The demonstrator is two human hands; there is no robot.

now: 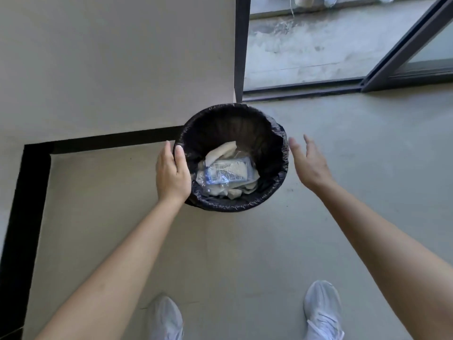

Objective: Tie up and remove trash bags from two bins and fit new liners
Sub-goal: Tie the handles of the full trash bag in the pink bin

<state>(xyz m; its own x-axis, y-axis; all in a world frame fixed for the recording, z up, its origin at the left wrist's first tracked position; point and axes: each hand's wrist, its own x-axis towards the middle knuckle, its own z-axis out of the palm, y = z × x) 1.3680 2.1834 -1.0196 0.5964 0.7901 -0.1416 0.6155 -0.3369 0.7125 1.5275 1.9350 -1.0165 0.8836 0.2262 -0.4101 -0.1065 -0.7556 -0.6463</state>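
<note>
No text can be read. A clear plastic packet (226,171) lying in the black trash bag (232,123) at the middle of the frame carries blue and dark print, perhaps a label, too blurred to make out.

Black-lined bin (279,153), trash (226,173) inside

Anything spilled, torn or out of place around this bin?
Nothing stands out. The black liner folds over the bin's rim, trash lies inside, none on the floor. The left hand grips the rim; the right hand hovers beside it.
</note>
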